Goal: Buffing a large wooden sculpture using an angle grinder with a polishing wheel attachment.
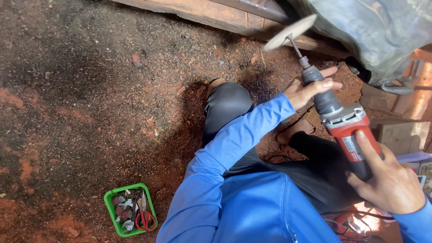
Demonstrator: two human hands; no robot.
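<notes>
I hold a red and grey die grinder pointing up and away from me. Its long shaft carries a thin round cutting disc near the top of the view. My right hand grips the red body from behind, index finger lying along it. My left hand wraps the dark grey neck just below the shaft, fingers partly spread. Blue sleeves cover both arms, and my bent knee in dark trousers is below the left arm.
A small green basket with grinder bits and red-handled scissors sits on the sawdust-covered ground at lower left. A wooden plank and a grey-green bulky object lie beyond the disc. Cables trail near my lap.
</notes>
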